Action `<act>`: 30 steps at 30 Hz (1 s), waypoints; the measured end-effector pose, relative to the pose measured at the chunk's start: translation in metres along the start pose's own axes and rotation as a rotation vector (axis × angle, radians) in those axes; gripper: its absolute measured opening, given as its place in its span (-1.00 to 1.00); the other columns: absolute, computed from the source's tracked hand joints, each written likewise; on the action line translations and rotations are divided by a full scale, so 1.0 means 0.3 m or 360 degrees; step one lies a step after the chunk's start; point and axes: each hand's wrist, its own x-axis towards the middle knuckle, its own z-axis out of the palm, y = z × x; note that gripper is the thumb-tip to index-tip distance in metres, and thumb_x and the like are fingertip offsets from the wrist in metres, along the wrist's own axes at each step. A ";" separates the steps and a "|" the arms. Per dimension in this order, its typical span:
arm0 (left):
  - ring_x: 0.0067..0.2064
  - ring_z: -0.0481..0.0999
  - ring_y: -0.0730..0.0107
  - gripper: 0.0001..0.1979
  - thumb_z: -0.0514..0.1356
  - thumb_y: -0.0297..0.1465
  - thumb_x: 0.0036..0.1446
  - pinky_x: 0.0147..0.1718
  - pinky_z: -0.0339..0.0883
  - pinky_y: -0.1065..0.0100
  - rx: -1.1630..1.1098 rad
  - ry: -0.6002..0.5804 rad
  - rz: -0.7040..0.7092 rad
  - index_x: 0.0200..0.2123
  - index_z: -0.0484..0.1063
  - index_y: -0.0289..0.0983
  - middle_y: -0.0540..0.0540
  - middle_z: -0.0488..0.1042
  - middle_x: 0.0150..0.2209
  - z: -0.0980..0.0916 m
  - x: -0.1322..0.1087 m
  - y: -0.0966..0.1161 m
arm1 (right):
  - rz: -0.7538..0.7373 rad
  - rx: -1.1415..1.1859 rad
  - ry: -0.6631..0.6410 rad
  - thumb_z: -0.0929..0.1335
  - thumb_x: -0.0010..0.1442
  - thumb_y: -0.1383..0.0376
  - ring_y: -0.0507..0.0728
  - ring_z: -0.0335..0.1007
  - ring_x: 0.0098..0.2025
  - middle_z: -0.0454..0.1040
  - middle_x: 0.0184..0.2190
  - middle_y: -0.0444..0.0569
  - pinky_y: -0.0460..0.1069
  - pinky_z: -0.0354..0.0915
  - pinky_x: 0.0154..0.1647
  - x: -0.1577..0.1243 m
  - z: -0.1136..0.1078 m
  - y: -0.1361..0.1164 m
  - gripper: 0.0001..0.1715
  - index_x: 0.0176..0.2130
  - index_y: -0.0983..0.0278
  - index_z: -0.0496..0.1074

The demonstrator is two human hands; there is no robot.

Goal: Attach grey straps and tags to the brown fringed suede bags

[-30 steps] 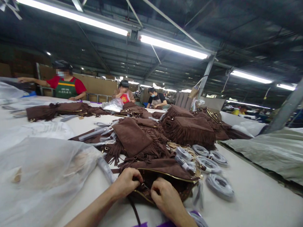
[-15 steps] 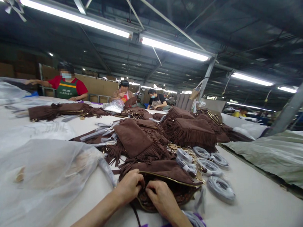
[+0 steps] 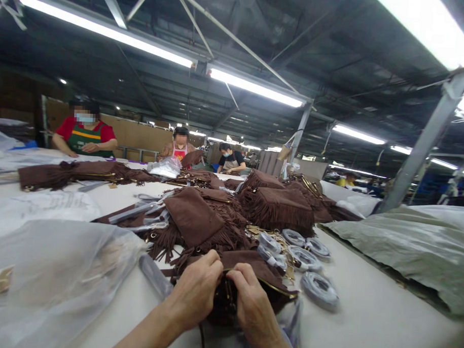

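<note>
A brown suede fringed bag (image 3: 262, 276) with a gold zipper edge lies on the white table (image 3: 364, 310) right in front of me. My left hand (image 3: 195, 289) and my right hand (image 3: 252, 304) are both closed, pinching at the bag's open top edge, fingertips almost touching. What the fingertips pinch is too small to name. More brown fringed bags (image 3: 200, 218) are heaped just behind it.
Coiled straps in clear wrap (image 3: 319, 288) lie to the right of the bag. A clear plastic bag (image 3: 53, 274) covers the table at left. Grey sheeting (image 3: 404, 246) lies at right. Three people (image 3: 84, 133) work at the far side of the table.
Both hands have risen and drawn together at the bag's top edge. The camera view has shifted right and up.
</note>
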 end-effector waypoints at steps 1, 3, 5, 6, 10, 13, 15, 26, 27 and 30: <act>-0.23 0.35 0.29 -0.83 -0.02 -0.60 0.10 -0.23 0.24 0.31 -0.0160 0.0006 -0.0042 -0.42 0.25 -0.24 -0.11 0.37 -0.28 0.007 -0.002 0.012 | 0.0033 0.0124 0.0046 0.14 0.22 0.46 0.13 0.38 -0.22 0.39 -0.27 -0.02 -0.01 0.34 -0.16 0.005 0.009 -0.007 -0.68 -0.22 0.21 0.39; -0.30 0.36 0.33 -0.88 0.03 -0.57 0.00 -0.30 0.23 0.36 -0.0497 -0.0023 -0.0166 -0.47 0.21 -0.23 -0.05 0.36 -0.38 0.027 -0.012 0.025 | 0.0252 0.0390 0.0150 0.16 0.26 0.37 0.11 0.40 -0.30 0.41 -0.35 -0.07 -0.02 0.34 -0.23 0.020 0.023 -0.016 -0.77 -0.21 0.21 0.35; -0.43 0.34 0.40 -0.92 0.04 -0.52 -0.07 -0.44 0.22 0.40 -0.0852 -0.0139 -0.0338 -0.49 0.20 -0.23 0.00 0.35 -0.46 0.052 -0.024 0.026 | 0.0522 0.0643 0.0209 0.20 0.26 0.30 0.11 0.42 -0.32 0.45 -0.38 -0.09 -0.01 0.35 -0.25 0.033 0.030 -0.018 -0.83 -0.17 0.22 0.32; -0.50 0.32 0.43 -0.94 0.04 -0.50 -0.08 -0.51 0.20 0.42 -0.1034 -0.0222 -0.0410 -0.48 0.20 -0.23 0.02 0.35 -0.48 0.066 -0.030 0.024 | 0.0621 0.0757 0.0223 0.21 0.26 0.27 0.12 0.43 -0.30 0.46 -0.37 -0.09 -0.01 0.35 -0.25 0.038 0.032 -0.017 -0.82 -0.15 0.22 0.31; -0.50 0.36 0.43 -0.95 0.06 -0.45 -0.13 -0.54 0.22 0.46 -0.1445 -0.0330 -0.0447 -0.48 0.21 -0.24 0.03 0.37 -0.49 0.117 -0.042 0.013 | 0.0698 0.0980 0.0188 0.28 0.25 0.15 0.13 0.45 -0.22 0.48 -0.31 -0.07 0.00 0.34 -0.18 0.043 0.038 -0.019 -0.76 -0.13 0.22 0.35; -0.43 0.35 0.41 -0.97 0.07 -0.45 -0.15 -0.46 0.21 0.46 -0.1398 -0.0228 -0.0387 -0.51 0.25 -0.26 0.02 0.36 -0.52 0.138 -0.040 0.007 | 0.0757 0.1069 0.0147 0.33 0.22 0.04 0.14 0.46 -0.19 0.49 -0.29 -0.06 -0.02 0.35 -0.23 0.043 0.028 -0.022 -0.67 -0.14 0.22 0.38; -0.44 0.35 0.41 -0.96 0.08 -0.44 -0.14 -0.46 0.20 0.45 -0.1376 -0.0190 -0.0419 -0.51 0.29 -0.27 0.01 0.37 -0.51 0.142 -0.038 0.002 | 0.0929 0.1244 0.0245 0.38 0.14 -0.08 0.17 0.46 -0.14 0.50 -0.25 -0.03 -0.06 0.36 -0.38 0.037 0.006 -0.014 -0.54 -0.17 0.22 0.39; -0.46 0.35 0.42 -0.94 0.10 -0.41 -0.05 -0.47 0.18 0.44 -0.1410 -0.0163 -0.0473 -0.46 0.28 -0.28 0.03 0.38 -0.52 0.160 -0.043 0.000 | 0.1333 0.1629 0.0225 0.61 -0.25 -0.01 -0.01 0.42 -0.49 0.60 -0.36 0.02 -0.23 0.22 -0.69 -0.050 -0.050 -0.018 -0.39 -0.28 0.33 0.58; -0.46 0.33 0.43 -0.94 0.10 -0.40 -0.03 -0.48 0.16 0.45 -0.1404 -0.0166 -0.0461 -0.46 0.27 -0.27 0.03 0.37 -0.51 0.161 -0.046 0.001 | 0.1316 0.1655 0.0218 0.61 -0.22 0.00 -0.02 0.43 -0.49 0.60 -0.39 0.01 -0.23 0.23 -0.67 -0.045 -0.041 -0.029 -0.42 -0.29 0.34 0.58; -0.44 0.31 0.45 -0.94 0.10 -0.42 0.00 -0.49 0.14 0.47 -0.1312 -0.0196 -0.0431 -0.47 0.24 -0.27 0.05 0.34 -0.50 0.148 -0.051 0.008 | 0.1279 0.1750 0.0203 0.59 -0.14 0.03 -0.04 0.42 -0.51 0.57 -0.50 -0.07 -0.24 0.29 -0.62 -0.032 -0.020 -0.052 -0.53 -0.38 0.33 0.54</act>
